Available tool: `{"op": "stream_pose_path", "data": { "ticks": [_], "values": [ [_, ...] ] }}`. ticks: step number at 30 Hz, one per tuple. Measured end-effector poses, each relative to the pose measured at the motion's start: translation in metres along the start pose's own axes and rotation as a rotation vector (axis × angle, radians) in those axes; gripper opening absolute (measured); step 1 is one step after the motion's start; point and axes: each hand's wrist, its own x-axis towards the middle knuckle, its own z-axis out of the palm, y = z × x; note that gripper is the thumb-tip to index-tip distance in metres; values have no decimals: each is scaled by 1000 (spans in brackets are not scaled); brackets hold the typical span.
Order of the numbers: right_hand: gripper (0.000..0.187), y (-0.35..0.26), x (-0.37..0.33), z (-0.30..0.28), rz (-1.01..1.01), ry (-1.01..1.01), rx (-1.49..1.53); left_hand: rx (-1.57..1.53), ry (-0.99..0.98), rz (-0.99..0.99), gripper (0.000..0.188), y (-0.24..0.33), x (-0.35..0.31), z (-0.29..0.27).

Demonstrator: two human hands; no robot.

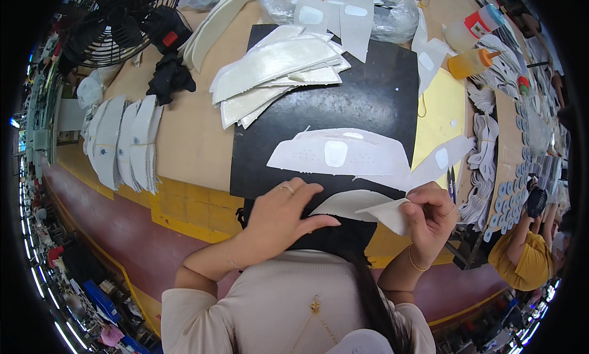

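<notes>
My right hand [434, 217] pinches one end of a curved white fabric piece [346, 202] between thumb and fingers. That end is bent up, and the rest of the piece curves along the near edge of the black mat [374, 102]. My left hand [279, 214] is at the mat's near edge with thumb and fingers apart, holding nothing; its thumb tip is near the piece's left end. Just beyond both hands, a flat pale panel [294, 151] with small holes and a white patch [335, 153] lies on the mat. A fanned pile of glossy white curved pieces [276, 71] rests farther back.
Bundled white pieces [126, 142] lie at the left, below a black fan [116, 22] and a dark cloth [170, 79]. At right are an orange-tipped glue bottle [467, 64], a blue-capped bottle [475, 27] and a yellow sheet [438, 117]. A person in yellow [521, 262] is beyond.
</notes>
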Motion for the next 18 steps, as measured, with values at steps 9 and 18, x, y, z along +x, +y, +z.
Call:
{"op": "stream_pose_path", "data": {
  "ticks": [9, 18],
  "values": [
    [26, -1, -14, -85, 167, -225, -108, -723, -98, -601, 8, -23, 7, -31],
    [40, 9, -11, -51, 475, -567, -229, -559, -65, -434, 9, -14, 8, -35]
  ]
}}
